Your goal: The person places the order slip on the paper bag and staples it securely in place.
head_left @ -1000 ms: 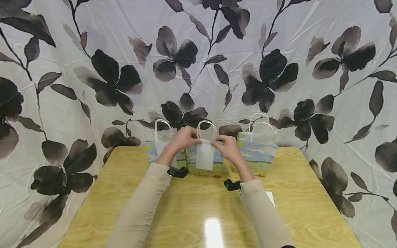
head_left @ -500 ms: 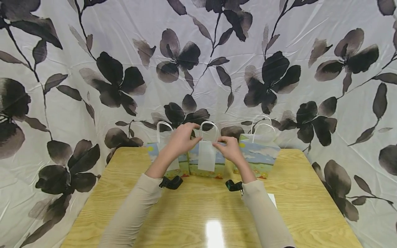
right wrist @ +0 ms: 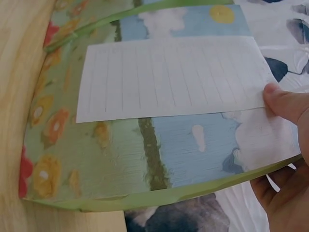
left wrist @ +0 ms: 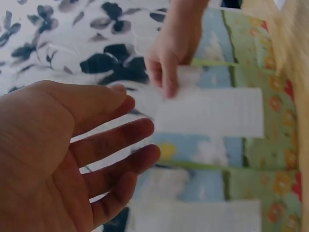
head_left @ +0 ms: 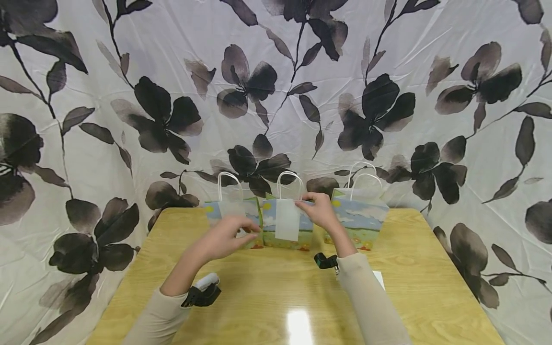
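In the head view, my right hand (head_left: 321,210) pinches the top edge of the middle paper gift bag (head_left: 305,232), which is printed with sky and flowers. A lined white paper slip (head_left: 287,220) lies against the bag's front. The right wrist view shows the thumb (right wrist: 277,99) on the slip's top edge and fingers behind the bag wall. My left hand (head_left: 226,237) is in the air before the left gift bag (head_left: 211,215), holding nothing. Its fingers (left wrist: 123,135) are spread and slightly bent in the left wrist view.
A similar gift bag (head_left: 360,218) with white handles stands at the right. The left bag also bears a white slip (left wrist: 203,217). Another white paper (head_left: 378,279) lies partly under the right sleeve. A floral cloth (head_left: 319,139) hangs behind the wooden table (head_left: 258,292).
My left hand has let go of the middle bag's top and slip and moved down and left toward me. My right hand stays at the bag's top edge.
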A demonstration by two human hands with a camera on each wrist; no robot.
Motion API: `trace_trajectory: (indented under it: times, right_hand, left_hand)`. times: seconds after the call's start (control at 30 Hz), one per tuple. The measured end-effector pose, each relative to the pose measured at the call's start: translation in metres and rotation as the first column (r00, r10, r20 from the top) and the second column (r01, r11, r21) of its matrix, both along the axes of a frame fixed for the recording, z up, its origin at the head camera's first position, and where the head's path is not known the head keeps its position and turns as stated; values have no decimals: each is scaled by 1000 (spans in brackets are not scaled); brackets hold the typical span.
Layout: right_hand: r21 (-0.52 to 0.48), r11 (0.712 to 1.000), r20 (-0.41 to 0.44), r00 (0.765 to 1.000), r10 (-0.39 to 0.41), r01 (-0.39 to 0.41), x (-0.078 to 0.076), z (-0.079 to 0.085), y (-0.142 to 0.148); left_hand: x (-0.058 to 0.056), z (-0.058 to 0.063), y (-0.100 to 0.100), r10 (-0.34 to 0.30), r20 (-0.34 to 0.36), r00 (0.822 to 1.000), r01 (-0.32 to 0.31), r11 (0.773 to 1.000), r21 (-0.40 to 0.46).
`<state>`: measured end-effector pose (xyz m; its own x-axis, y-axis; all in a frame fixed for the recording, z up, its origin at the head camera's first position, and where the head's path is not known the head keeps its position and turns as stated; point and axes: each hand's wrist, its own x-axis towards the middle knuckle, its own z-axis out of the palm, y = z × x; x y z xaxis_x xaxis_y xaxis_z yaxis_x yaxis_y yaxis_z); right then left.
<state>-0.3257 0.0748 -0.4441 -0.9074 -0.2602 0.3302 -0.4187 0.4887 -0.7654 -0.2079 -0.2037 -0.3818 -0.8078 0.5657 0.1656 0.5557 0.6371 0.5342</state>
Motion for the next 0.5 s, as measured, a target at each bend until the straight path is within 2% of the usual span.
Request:
trace_trajectory:
  times: [0.17, 0.33, 0.5]
  right_hand:
    - [-13, 1000, -19, 1000, 6, -6, 1, -2, 1]
    - [-16, 1000, -25, 1000, 1, -1, 1, -2, 2]
    - [-16, 1000, -34, 999, 3, -4, 0, -2, 2]
  left_hand:
    - [8, -38, -28, 90, 86, 992, -89, 996, -14]
    - [16, -83, -52, 193, 88, 977, -195, 981, 13]
    - [23, -115, -70, 285, 93, 954, -293, 953, 81]
